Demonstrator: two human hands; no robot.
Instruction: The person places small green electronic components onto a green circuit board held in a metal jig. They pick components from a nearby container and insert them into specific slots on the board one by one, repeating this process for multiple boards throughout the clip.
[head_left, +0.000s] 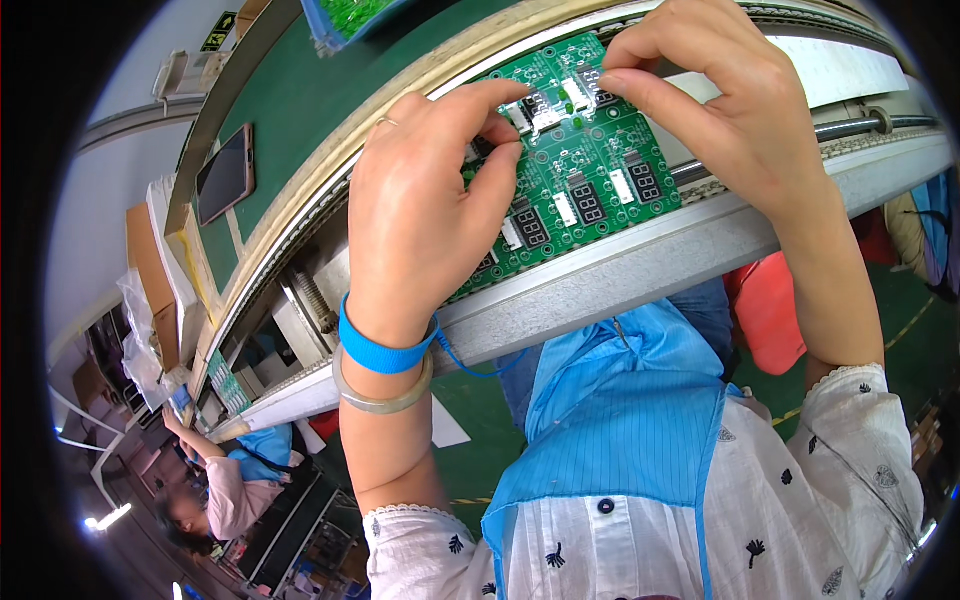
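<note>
A green circuit board panel [590, 235] lies across the rails of a conveyor. It carries several black digit displays [587, 203] and white connectors [565, 209]. Over its left part is my left hand [425, 190], the index finger reaching onto the board and the thumb close to a curled finger. Whatever sits between those fingertips is hidden. My right hand [720, 100] bends over the far right part, thumb and index finger drawn together beside a display [602, 92]. Any small piece in that pinch is too small to make out. Small green parts [567, 97] sit between both hands.
The near metal rail [620, 270] runs between my body and the board. Beyond the far rail are a phone [227, 175] and a blue bin [326, 32] of small green parts. At lower left, another person [235, 490] works along the line. A red seat [768, 315] stands at right.
</note>
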